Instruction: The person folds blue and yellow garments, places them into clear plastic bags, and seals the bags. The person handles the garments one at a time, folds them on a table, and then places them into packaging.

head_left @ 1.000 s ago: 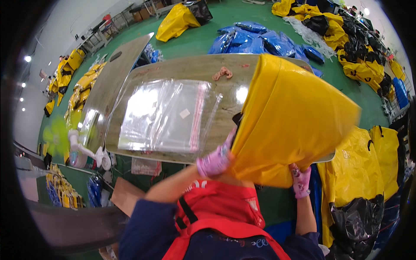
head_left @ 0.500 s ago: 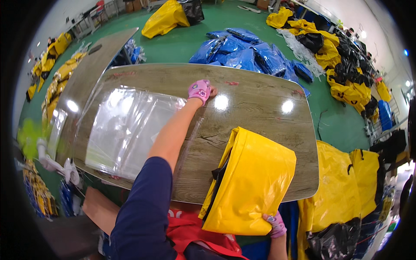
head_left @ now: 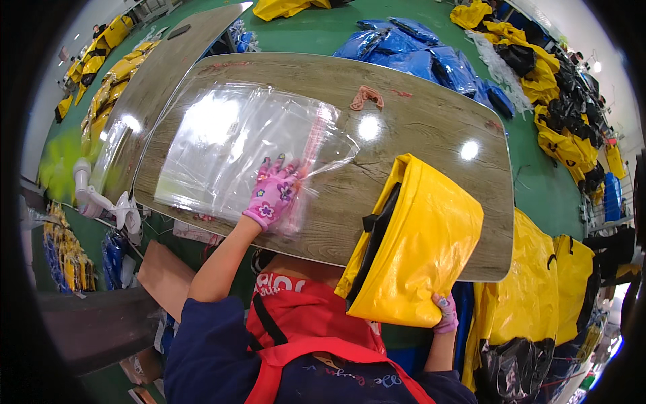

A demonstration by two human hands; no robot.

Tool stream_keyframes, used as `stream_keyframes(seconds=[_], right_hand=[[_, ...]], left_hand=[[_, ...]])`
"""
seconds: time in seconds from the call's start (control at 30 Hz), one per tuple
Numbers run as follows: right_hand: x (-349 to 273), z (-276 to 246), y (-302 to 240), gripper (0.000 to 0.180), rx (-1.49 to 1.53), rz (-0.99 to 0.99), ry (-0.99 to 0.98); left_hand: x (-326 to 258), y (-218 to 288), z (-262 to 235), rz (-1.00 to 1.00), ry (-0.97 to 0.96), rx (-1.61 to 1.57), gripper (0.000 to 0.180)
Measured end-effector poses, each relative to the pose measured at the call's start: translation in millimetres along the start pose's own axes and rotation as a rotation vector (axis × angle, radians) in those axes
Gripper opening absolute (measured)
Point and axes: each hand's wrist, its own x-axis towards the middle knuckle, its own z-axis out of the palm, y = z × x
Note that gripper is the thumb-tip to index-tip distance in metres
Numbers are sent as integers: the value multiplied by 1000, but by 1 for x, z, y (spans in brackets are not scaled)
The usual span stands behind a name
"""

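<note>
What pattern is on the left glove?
Pink with small flowers; the left hand shows it best in the head view.

Our left hand (head_left: 274, 192), in a pink flowered glove, lies flat on the right end of a stack of clear plastic bags (head_left: 232, 148) spread over the left half of the wooden table (head_left: 431, 128). Our right hand (head_left: 445, 313) has its grip on the lower end of a folded yellow bag (head_left: 417, 249), which leans over the table's near edge. A small pink scrap (head_left: 366, 96) lies near the far edge.
</note>
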Motion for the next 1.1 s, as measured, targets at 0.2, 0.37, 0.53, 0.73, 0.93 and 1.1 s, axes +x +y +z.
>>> stream_keyframes(seconds=[0.2, 0.37, 0.53, 0.73, 0.93, 1.1], right_hand=[[-27, -15, 3, 75, 59, 15, -61], [-48, -3, -2, 75, 80, -2, -79], [-54, -3, 2, 76, 82, 4, -130], [-63, -14, 12, 77, 88, -25, -105], [-76, -19, 14, 77, 152, -51, -70], [-80, -22, 15, 78, 187, -52, -77]], left_hand=[[-36, 57, -5, 281, -89, -159, 59], [-39, 62, 10, 251, 66, -67, 51], [-35, 55, 18, 238, 81, -220, 43], [-35, 55, 12, 243, 25, -185, 46], [-42, 65, 4, 241, 45, -180, 53], [-42, 65, 4, 244, 70, -203, 54]])
